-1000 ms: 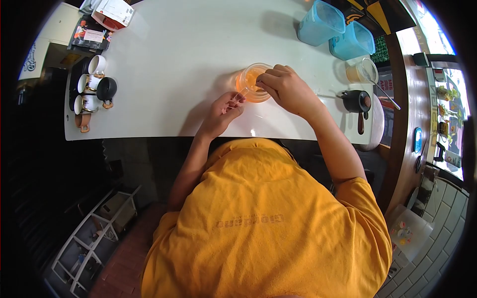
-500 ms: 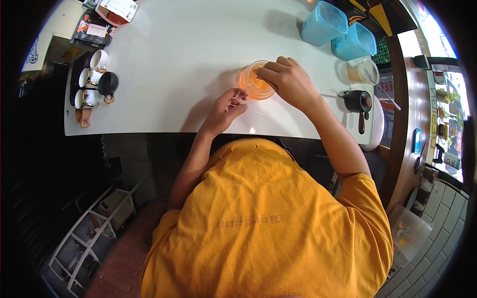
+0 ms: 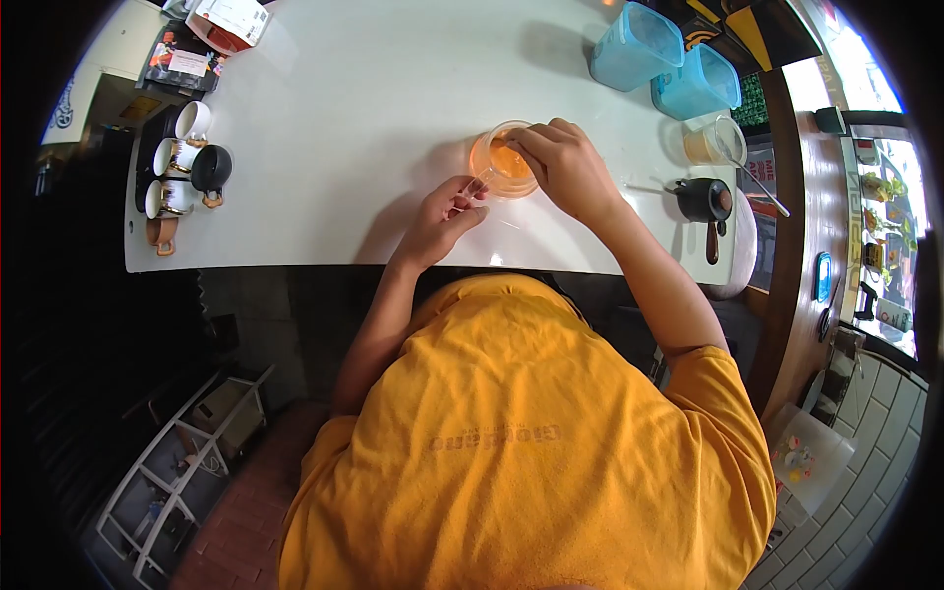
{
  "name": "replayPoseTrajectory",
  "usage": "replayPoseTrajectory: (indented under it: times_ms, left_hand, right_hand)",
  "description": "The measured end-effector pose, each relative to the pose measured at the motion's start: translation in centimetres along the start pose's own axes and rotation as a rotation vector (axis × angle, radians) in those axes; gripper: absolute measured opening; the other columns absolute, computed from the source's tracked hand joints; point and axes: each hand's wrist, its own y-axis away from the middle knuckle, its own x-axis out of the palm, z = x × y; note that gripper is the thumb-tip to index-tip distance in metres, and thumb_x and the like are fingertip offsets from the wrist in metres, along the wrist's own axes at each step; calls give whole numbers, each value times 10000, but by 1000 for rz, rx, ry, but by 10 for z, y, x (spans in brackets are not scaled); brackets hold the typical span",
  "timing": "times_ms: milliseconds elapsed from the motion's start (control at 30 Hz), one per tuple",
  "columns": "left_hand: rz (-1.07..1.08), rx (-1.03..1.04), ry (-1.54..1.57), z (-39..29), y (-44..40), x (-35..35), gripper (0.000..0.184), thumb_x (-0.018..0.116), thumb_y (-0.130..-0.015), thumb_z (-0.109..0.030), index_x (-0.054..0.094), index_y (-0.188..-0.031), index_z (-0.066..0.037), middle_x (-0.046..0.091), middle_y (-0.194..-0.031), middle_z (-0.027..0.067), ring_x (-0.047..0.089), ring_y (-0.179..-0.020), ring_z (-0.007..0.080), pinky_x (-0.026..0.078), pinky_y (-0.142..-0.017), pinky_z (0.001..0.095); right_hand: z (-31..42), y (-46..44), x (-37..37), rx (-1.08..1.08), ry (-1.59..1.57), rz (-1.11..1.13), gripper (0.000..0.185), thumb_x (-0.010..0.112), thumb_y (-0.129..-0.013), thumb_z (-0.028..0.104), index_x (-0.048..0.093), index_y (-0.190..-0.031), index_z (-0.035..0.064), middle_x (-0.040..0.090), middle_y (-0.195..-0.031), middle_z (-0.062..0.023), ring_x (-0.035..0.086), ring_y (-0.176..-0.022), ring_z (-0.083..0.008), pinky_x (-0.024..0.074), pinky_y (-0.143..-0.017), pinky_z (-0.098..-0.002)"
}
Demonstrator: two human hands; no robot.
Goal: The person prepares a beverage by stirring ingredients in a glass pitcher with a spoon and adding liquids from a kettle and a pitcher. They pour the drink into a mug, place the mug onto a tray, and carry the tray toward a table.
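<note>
A clear round jug with orange liquid in it stands on the white table in front of me. My left hand is closed around what looks like its clear handle, on the near left side. Over the jug's far right rim, my right hand is closed, its thumb and fingertips pinched together and pointing down into the opening. Whatever sits between those fingertips is too small or hidden to make out.
Two blue bins stand at the back right. A clear pitcher with a long spoon and a black pot are at the right edge. Several cups line the left edge, with a packet and a white box behind.
Both hands keep nearly the same pose at the jug. The whole view has shifted slightly, and the right hand's fingertips have moved only a little over the opening.
</note>
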Motion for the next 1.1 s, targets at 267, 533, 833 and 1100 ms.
replayPoseTrajectory:
  times_ms: [267, 533, 833, 1100]
  left_hand:
    - [1, -18, 7, -3, 0, 0, 304, 594, -868, -80, 532, -1161, -30, 560, -1064, 17, 507, -941, 89, 417, -873, 260]
    - [-6, -1, 76, 0, -1, -1, 294, 590, -870, -77, 526, -1153, -27, 564, -1049, 33, 520, -942, 94, 434, -865, 264]
    - [-42, 9, 83, 6, -1, 0, 301, 572, -884, -94, 524, -1170, -15, 582, -1112, 67, 556, -958, 113, 458, -827, 273]
    - [-100, 11, 18, -9, 1, 3, 312, 572, -888, -120, 528, -1175, -6, 588, -1157, 77, 593, -878, 130, 448, -758, 260]
  right_hand:
    - [9, 13, -12, 17, 70, 67, 89, 604, -858, 74, 642, -926, 32, 658, -833, -85, 567, -744, -269, 472, -734, -376]
    - [39, 35, -48, 26, 2, -377, 112, 648, -786, 16, 660, -898, 9, 666, -797, -89, 567, -665, -237, 448, -645, -336]
    - [27, 81, -13, -122, 56, -525, 278, 689, -704, 21, 663, -981, 15, 658, -855, -68, 540, -647, -191, 397, -609, -300]
    - [35, 80, -13, -93, 37, -648, 302, 673, -696, -6, 666, -994, 37, 675, -861, -54, 545, -682, -184, 387, -650, -293]
